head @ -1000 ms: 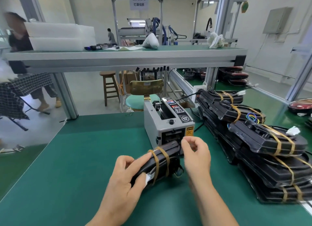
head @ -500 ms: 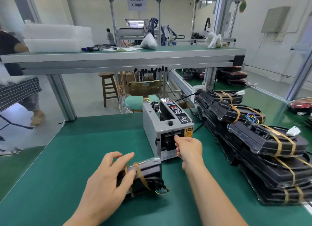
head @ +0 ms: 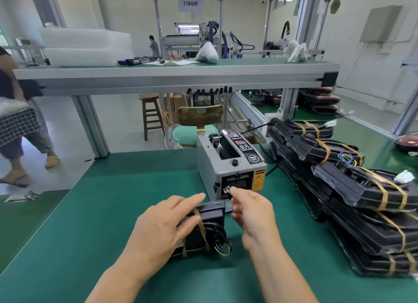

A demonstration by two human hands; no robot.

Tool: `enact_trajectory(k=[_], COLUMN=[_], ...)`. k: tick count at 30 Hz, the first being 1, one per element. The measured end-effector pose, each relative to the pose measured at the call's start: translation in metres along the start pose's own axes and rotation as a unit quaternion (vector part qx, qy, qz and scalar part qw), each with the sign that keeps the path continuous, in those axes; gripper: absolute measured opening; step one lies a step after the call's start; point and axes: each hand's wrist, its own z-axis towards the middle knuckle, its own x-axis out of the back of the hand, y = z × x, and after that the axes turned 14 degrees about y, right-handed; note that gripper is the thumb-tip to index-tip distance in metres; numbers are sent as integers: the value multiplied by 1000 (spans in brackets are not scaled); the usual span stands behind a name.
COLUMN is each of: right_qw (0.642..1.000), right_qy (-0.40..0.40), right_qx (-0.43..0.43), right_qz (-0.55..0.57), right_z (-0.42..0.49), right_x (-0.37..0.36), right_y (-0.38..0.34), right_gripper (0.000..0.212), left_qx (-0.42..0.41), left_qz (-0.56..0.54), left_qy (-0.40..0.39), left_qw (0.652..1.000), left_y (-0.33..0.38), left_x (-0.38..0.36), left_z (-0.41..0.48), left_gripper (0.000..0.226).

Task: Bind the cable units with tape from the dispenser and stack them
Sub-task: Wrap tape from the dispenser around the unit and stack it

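Observation:
A black cable unit (head: 211, 215) with brown tape bands and coiled wires lies on the green table (head: 90, 212), just in front of the grey tape dispenser (head: 210, 164). My left hand (head: 158, 230) rests on top of the unit with its fingers stretched out flat. My right hand (head: 253, 212) hovers right of the unit, at the dispenser's outlet. Its thumb and forefinger pinch a short tape strip (head: 226, 190) there. A stack of bound cable units (head: 362, 189) fills the table's right side.
The dispenser's power cord runs back to a white socket block (head: 271, 119). A raised shelf (head: 176, 76) crosses above the table's far edge. Beyond it stand a chair (head: 196, 131) and a wooden stool (head: 150, 115). A person (head: 20, 126) walks at the far left.
My left hand slid the unit left and back, and now lies flat on it. My right hand reached to the dispenser outlet and has drawn slightly back, pinching tape.

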Motion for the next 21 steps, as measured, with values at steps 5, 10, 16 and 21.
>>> enact_trajectory(k=[5, 10, 16, 21], right_qw=[999, 998, 999, 999], right_qy=[-19, -27, -19, -22], right_qx=[1, 9, 5, 5], right_qz=[28, 50, 40, 34], right_z=[-29, -46, -50, -49], right_x=[9, 14, 13, 13], right_y=[0, 3, 9, 9], right_gripper=[23, 15, 18, 18], left_qx=[-5, -12, -8, -8], left_qz=[22, 55, 48, 52], left_qy=[-27, -28, -28, -32], left_qw=[999, 998, 998, 998], left_y=[2, 6, 8, 8], left_x=[-2, -4, -2, -1], left_z=[2, 1, 0, -1], left_gripper=[67, 67, 60, 59])
